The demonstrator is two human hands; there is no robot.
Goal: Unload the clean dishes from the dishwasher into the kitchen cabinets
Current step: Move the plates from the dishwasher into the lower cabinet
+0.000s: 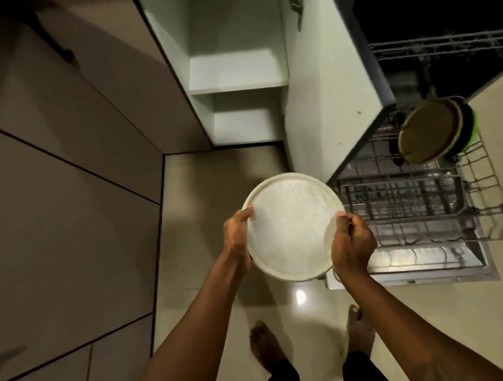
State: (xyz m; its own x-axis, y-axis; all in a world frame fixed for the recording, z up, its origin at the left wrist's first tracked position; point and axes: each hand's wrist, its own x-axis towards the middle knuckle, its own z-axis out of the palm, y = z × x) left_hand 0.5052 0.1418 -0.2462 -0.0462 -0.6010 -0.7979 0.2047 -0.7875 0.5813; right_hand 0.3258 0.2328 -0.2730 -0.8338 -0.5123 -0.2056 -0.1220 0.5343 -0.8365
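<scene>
Bare feet (pixel 266 348) on the shiny floor (pixel 214 178) at the bottom, both arms reaching out ahead. The left hand (pixel 237 235) grips the left rim of a white plate (pixel 293 226), thumb on top and fingers curled underneath. The right hand (pixel 352 244) does the same on the right rim, thumb pinching down on the edge and the rest of the fingers tucked under where I can't see them. So the plate is up in the air between the two hands, held about level, over the floor and just left of the dishwasher.

Right of the hands, the dishwasher door (pixel 426 271) lies open and flat, with the lower rack (pixel 422 203) pulled out over it. At the far end of that rack a brown plate (pixel 426 132) stands on edge, with a dark one and something green (pixel 473 129) stacked close behind it. The upper rack (pixel 441 46) shows further back in the dark.

Beyond the plate, a cabinet (pixel 237 73) stands open, white shelves inside, its door (pixel 326 82) swung out toward the dishwasher.
</scene>
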